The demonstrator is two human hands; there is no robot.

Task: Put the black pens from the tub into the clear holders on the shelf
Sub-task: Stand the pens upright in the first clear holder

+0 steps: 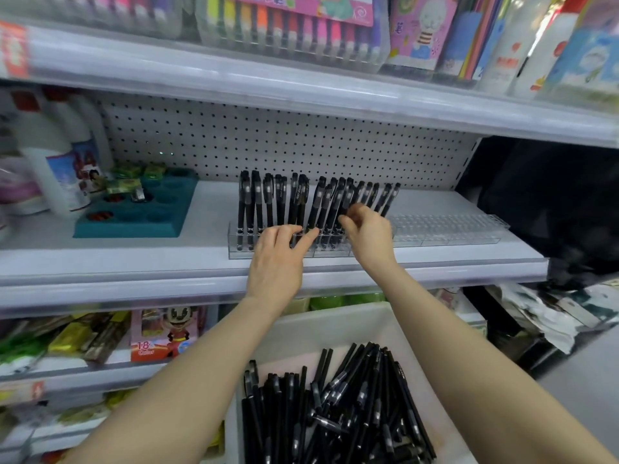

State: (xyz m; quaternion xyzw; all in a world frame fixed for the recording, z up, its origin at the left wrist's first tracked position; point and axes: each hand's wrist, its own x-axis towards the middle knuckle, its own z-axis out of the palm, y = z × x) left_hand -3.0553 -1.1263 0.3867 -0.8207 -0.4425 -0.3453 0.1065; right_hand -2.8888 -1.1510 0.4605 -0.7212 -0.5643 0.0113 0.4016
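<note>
Now right hand [366,229] pinches black pen [346,199] — left hand [278,256], straight-fingered, touches holder [241,244].

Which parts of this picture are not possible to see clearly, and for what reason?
Head view only:
1. Slots of the clear holders behind the left hand: hidden by it.
2. Print on the standing pens: too small.
3. Tub, near end: cut off by the bottom edge.
4. Bottle label: blurred.

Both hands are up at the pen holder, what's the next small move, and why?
Probably seat the pen that the right hand pinches down into its slot: it leans, and the left hand rests on the standing pens. The clear holder further right has free slots.
</note>
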